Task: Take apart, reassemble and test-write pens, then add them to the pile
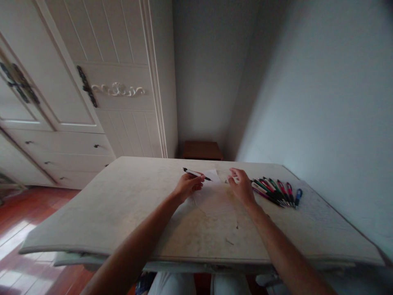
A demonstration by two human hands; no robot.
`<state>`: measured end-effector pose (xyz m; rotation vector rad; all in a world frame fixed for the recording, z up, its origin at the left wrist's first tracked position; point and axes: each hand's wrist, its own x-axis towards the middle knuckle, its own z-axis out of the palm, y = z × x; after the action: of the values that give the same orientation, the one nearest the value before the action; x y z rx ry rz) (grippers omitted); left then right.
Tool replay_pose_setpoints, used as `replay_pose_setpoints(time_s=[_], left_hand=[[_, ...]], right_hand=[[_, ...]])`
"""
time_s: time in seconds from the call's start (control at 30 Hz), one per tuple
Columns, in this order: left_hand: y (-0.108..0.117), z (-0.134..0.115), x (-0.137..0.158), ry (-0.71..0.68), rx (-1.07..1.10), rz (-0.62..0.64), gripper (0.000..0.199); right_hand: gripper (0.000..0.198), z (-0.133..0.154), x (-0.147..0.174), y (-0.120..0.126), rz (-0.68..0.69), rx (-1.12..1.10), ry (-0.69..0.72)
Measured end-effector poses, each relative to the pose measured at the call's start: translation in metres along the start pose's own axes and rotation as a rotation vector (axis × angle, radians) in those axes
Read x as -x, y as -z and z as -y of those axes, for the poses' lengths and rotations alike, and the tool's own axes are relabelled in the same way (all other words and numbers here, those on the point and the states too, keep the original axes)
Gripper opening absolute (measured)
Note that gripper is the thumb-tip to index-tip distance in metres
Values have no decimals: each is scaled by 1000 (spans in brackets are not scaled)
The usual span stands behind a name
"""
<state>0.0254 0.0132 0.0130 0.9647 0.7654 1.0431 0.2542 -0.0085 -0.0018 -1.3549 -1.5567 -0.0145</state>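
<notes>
My left hand [188,187] is closed around a black-and-white pen [194,173]. The pen is held nearly level, its dark tip pointing right, over a white sheet of paper [216,200] on the table. To the right of the sheet is my right hand [241,185], its fingers bent and a gap between thumb and forefinger. I see nothing held in it, though a small dark bit lies by the thumb, too small to name. Just right of that hand, several pens [278,191] of mixed colours lie side by side in a loose bunch.
The pale table [129,205] has a worn, stained top with small marks near its front edge. A white wardrobe [129,123] stands at the back left, a grey wall [322,102] runs along the right, and a brown wooden box-like piece [202,150] sits behind the table.
</notes>
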Motion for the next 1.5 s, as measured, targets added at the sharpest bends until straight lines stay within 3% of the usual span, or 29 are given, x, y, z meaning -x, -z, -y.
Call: replay_pose_setpoints(time_s=[0.13,0.27,0.77,1.0,1.23,1.5], left_hand=[[-1,-1,0,-4,41,-14,34],[-1,-1,-2,25,79,-31,26],[2,-2,-5,59,131,-18,16],[0,-2,-6,69,132,-12,15],[-4,1,-6,88,135,36,14],[-7,-1,-3,96,140,20,8]], right_hand=[[22,-20,1,-5,181,97,37],[16,-18,3,-6,320,164,73],[12,-13,3,4,319,383,-2],[17,9,2,1,299,72,-52],[22,25,5,-3,361,-251,36],[26,25,7,-1,346,-345,-138]])
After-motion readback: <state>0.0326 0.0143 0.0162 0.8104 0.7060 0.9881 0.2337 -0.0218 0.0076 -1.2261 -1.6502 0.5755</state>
